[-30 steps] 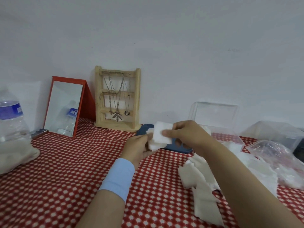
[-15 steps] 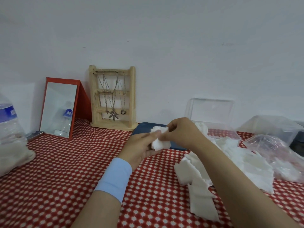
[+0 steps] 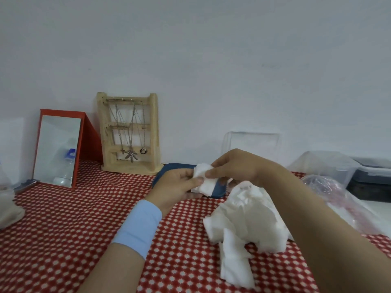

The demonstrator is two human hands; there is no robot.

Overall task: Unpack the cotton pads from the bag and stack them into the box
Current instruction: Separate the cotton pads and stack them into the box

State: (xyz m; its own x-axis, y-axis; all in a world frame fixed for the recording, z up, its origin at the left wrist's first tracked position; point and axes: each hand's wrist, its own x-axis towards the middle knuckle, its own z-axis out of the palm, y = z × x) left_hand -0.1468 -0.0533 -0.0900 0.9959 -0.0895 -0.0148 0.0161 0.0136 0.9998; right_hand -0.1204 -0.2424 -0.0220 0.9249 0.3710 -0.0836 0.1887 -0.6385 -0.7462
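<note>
My left hand (image 3: pixel 176 187) holds a small stack of white cotton pads (image 3: pixel 204 180) above the table. My right hand (image 3: pixel 234 166) pinches the top of the same stack from the right. A loose heap of cotton pads (image 3: pixel 243 220) lies on the red checked cloth under my right forearm. The clear plastic box (image 3: pixel 252 140) with its lid raised stands behind my right hand, mostly hidden. The crumpled clear bag (image 3: pixel 340 199) lies at the right.
A red-framed mirror (image 3: pixel 57 149) and a wooden necklace stand (image 3: pixel 129 132) lean at the wall. A dark blue item (image 3: pixel 173 169) lies behind my hands. Another clear container (image 3: pixel 325 168) and a dark tray (image 3: pixel 374 178) sit at the far right. A water bottle (image 3: pixel 5 187) is at the left edge.
My right hand brought a pad down onto the stack in my left hand, and both hands now press it together. The camera view has shifted slightly.
</note>
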